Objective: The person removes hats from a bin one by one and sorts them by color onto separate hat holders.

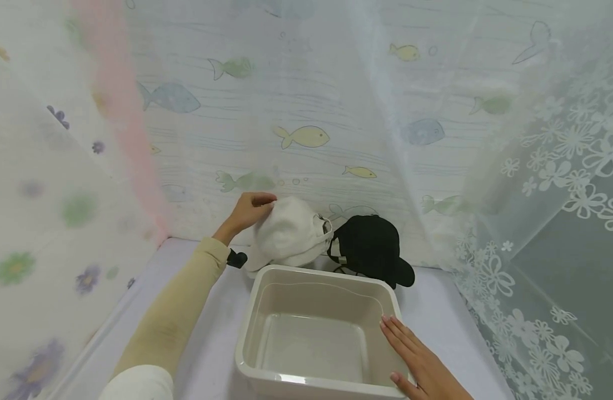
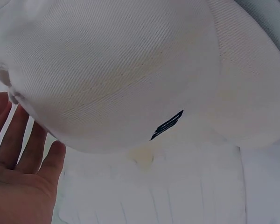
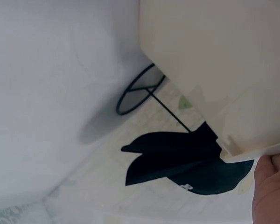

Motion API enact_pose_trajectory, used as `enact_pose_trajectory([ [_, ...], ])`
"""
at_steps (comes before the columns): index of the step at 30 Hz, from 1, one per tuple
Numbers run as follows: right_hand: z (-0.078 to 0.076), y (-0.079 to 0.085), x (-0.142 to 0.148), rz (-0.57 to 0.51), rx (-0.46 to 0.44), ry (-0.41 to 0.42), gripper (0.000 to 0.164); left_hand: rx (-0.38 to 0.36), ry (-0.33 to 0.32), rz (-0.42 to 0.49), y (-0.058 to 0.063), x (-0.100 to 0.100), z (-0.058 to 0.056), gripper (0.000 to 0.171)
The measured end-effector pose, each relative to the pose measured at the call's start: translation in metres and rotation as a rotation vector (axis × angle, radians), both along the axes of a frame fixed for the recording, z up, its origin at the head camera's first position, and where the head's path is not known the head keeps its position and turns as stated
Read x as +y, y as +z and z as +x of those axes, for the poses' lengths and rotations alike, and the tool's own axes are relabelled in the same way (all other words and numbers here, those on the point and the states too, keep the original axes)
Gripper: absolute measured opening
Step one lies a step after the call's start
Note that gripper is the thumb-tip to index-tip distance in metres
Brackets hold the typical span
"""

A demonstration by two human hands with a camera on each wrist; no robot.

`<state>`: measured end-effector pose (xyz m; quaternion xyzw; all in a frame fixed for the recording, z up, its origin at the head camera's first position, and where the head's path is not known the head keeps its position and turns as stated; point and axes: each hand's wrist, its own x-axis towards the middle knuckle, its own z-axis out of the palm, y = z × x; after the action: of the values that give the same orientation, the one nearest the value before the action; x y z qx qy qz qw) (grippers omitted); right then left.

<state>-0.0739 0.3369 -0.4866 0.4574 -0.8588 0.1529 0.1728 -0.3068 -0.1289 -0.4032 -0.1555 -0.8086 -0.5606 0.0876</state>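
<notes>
In the head view my left hand (image 1: 249, 211) is at the upper left of a white cap (image 1: 288, 230), with thumb and forefinger pinching its top. The left wrist view shows the white cap (image 2: 126, 70) close up, its brim to the right and a dark mark on the crown; my left fingers (image 2: 30, 147) lie along its edge. My right hand (image 1: 418, 358) rests on the right rim of a beige plastic basin (image 1: 243, 333), fingers straight. In the right wrist view, part of my right hand (image 3: 273, 191) touches the basin's rim. The basin holds nothing.
Right of the white cap, behind the basin, is a black cap (image 1: 368, 247), brim to the right. Under it shows a thin black stand with a ring base (image 3: 119, 105). A patterned curtain (image 1: 306, 100) hangs behind the pale table (image 1: 436, 328).
</notes>
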Motion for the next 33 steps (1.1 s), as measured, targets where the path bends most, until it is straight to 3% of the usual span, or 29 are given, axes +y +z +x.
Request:
enact_pose_trajectory([
  [7, 0.003, 0.006, 0.002, 0.075, -0.062, -0.058, 0.078, 0.073, 0.011, 0.054, 0.008, -0.01, 0.013, 0.033],
  [10, 0.008, 0.019, -0.002, 0.103, -0.121, -0.155, 0.082, 0.085, 0.019, 0.079, 0.01, -0.018, 0.023, 0.034],
  [13, 0.01, 0.039, -0.012, 0.099, -0.22, -0.254, 0.073, 0.074, 0.028, 0.098, 0.004, -0.028, 0.032, 0.035],
  [18, -0.007, 0.075, -0.027, 0.058, -0.36, -0.291, 0.054, 0.028, 0.063, 0.182, -0.027, -0.045, 0.046, 0.037],
  [21, -0.026, 0.088, -0.034, 0.012, -0.421, -0.239, 0.048, -0.047, 0.085, 0.261, -0.051, -0.053, 0.053, 0.039],
  [26, -0.068, 0.103, -0.053, -0.084, -0.503, -0.1, 0.041, -0.251, 0.09, 0.361, -0.087, -0.059, 0.062, 0.046],
  [33, -0.131, 0.119, -0.087, -0.34, -0.709, 0.039, 0.036, -0.454, 0.134, 0.343, -0.122, -0.048, 0.07, 0.051],
])
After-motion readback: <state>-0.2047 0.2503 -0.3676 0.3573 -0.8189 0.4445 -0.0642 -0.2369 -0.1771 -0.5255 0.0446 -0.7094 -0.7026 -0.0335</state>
